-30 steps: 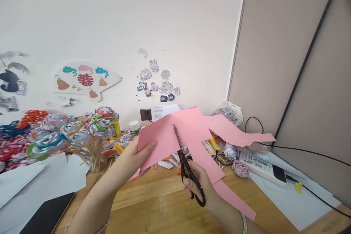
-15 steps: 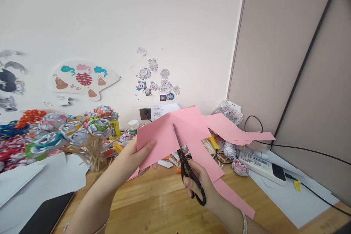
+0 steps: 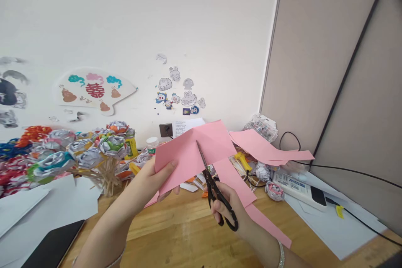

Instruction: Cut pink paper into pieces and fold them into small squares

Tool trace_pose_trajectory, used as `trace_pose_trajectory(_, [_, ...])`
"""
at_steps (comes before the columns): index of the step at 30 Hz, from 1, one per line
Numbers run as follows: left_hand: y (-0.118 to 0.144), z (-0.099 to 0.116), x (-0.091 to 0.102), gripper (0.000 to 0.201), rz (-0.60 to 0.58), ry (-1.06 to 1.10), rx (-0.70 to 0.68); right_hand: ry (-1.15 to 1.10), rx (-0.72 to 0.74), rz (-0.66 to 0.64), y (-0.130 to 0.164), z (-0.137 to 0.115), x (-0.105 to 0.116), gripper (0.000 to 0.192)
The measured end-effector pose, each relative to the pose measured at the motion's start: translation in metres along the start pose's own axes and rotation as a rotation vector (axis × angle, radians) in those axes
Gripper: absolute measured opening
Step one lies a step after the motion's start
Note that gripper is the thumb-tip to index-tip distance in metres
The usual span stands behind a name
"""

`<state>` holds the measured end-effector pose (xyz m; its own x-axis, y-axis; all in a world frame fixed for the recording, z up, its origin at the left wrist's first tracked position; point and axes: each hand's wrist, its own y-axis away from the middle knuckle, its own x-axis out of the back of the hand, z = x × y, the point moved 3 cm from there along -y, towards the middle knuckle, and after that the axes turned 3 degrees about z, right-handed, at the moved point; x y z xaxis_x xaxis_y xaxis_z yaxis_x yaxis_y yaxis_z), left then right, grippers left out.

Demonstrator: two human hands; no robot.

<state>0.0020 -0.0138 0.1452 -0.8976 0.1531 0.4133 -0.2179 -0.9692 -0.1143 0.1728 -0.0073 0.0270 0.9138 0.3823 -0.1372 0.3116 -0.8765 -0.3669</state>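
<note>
My left hand (image 3: 150, 180) pinches the lower left edge of a pink paper sheet (image 3: 188, 155) and holds it up above the wooden desk (image 3: 176, 234). My right hand (image 3: 230, 209) grips black scissors (image 3: 216, 194) by the handles. The blades point up and away into a cut in the middle of the sheet. A long pink strip (image 3: 248, 201) hangs down to the right of the blades and lies over my right wrist. More pink paper (image 3: 266, 148) rests behind, to the right.
Paper roses on sticks (image 3: 78, 155) crowd the left of the desk, with white sheets (image 3: 47, 205) and a dark phone (image 3: 53, 247) in front. A glue jar (image 3: 153, 145), scraps, a white device (image 3: 298, 190) with cables and a partition wall (image 3: 329, 71) lie at the right.
The scissors have shifted slightly forward and left in the cut, and the pink sheet has split further, its right part now separated from the paper behind.
</note>
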Motion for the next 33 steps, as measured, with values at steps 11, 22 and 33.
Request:
trace_pose_trajectory(11, [-0.006,-0.009,-0.008,0.034,-0.057,0.085,-0.007,0.041,0.013,-0.003,0.001,-0.009,-0.001,0.043])
trace_pose_trajectory(22, [-0.004,-0.007,-0.008,0.021,-0.031,0.113,0.029,0.034,-0.045,0.043,0.002,-0.004,-0.001,0.039])
trace_pose_trajectory(33, [-0.005,-0.011,-0.008,0.028,-0.053,0.183,0.036,0.012,-0.037,0.030,0.002,0.001,0.002,0.035])
